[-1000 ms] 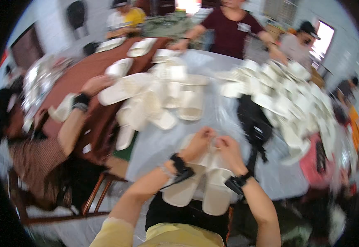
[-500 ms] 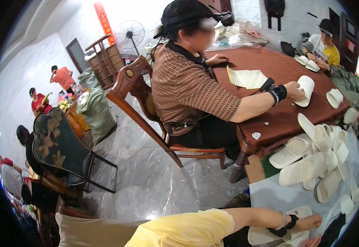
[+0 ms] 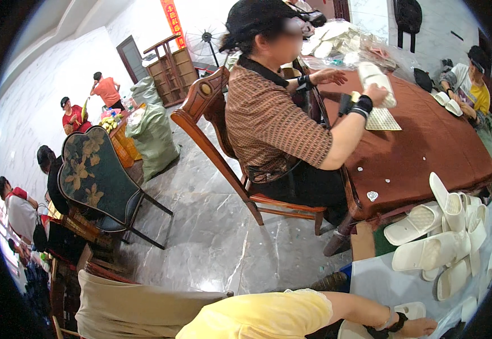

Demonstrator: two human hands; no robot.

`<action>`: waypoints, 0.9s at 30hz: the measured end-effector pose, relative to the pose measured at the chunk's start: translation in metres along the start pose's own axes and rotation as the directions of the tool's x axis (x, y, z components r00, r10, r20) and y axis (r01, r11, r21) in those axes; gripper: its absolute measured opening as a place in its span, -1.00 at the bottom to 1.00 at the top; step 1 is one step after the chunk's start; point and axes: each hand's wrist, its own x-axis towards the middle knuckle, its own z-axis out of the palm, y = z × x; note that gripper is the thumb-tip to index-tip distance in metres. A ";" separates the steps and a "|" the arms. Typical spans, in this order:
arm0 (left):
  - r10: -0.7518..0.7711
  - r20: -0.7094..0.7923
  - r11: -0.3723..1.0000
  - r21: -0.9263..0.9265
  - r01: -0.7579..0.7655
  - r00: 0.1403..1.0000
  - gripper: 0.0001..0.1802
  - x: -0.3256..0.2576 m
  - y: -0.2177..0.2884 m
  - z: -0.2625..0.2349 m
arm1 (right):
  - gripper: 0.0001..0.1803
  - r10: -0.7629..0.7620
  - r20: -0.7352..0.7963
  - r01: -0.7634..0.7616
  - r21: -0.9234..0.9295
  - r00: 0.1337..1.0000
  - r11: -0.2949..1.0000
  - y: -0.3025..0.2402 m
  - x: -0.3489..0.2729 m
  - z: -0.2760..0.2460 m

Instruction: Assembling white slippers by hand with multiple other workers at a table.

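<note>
My left arm, in a yellow sleeve with a dark wrist band, reaches in from the lower edge to the lower right. The left hand (image 3: 419, 327) is low beside a white slipper (image 3: 411, 309), partly cut off by the picture's edge; its fingers are too hidden to show a grip. More pale slipper surface shows under my forearm. Just beyond, a pile of white slippers (image 3: 427, 251) lies on a light grey-blue sheet (image 3: 373, 277), several overlapping and one tilted up. My right hand is outside the picture.
A co-worker on a wooden chair (image 3: 209, 133) holds white slipperware (image 3: 377, 85) above a brown-covered table (image 3: 421, 152) bearing a sticker sheet (image 3: 384, 120). Another person with white slippers (image 3: 448, 104) sits at the far right. A dark chair (image 3: 102, 175) and large sacks (image 3: 153, 138) stand left.
My view has shifted, so the scene sits differently. The fingers at the lower right edge have left the picture. The co-worker has lifted slipperware off the table toward the sticker sheet, other hand raised.
</note>
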 end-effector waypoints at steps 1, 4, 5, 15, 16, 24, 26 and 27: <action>0.052 -0.014 0.999 -0.012 -0.052 0.999 -0.90 0.002 -0.007 0.005 | -0.63 -0.009 -0.010 0.009 -0.008 1.000 1.000 -0.027 0.000 0.009; -0.168 0.062 0.951 -0.251 0.179 0.984 -0.77 0.002 -0.009 0.021 | -0.60 -0.082 -0.051 0.069 -0.220 0.995 0.973 -0.069 -0.003 0.016; -0.044 -0.045 0.970 -0.239 0.032 0.998 -0.69 -0.005 -0.012 0.023 | -0.60 0.071 0.031 -0.059 -0.298 0.997 0.953 -0.078 0.004 0.012; -0.297 0.274 0.954 0.049 0.295 0.915 -0.76 -0.020 0.063 -0.017 | -0.75 0.487 -0.033 -0.363 0.623 0.873 0.693 -0.094 -0.016 0.032; -0.315 0.280 0.944 -0.004 0.329 0.907 -0.76 -0.018 0.074 -0.020 | -0.77 0.523 -0.046 -0.369 0.657 0.851 0.658 -0.099 -0.015 0.034; -0.374 0.297 0.921 0.004 0.391 0.879 -0.81 -0.018 0.073 -0.018 | -0.78 0.519 -0.025 -0.318 0.764 0.855 0.561 -0.101 -0.017 0.028; -0.384 0.302 0.912 -0.024 0.409 0.873 -0.81 -0.017 0.077 -0.017 | -0.79 0.519 -0.023 -0.323 0.759 0.854 0.566 -0.097 -0.019 0.027; -0.393 0.305 0.904 -0.043 0.424 0.868 -0.81 -0.017 0.077 -0.017 | -0.79 0.516 -0.020 -0.324 0.758 0.856 0.567 -0.095 -0.020 0.027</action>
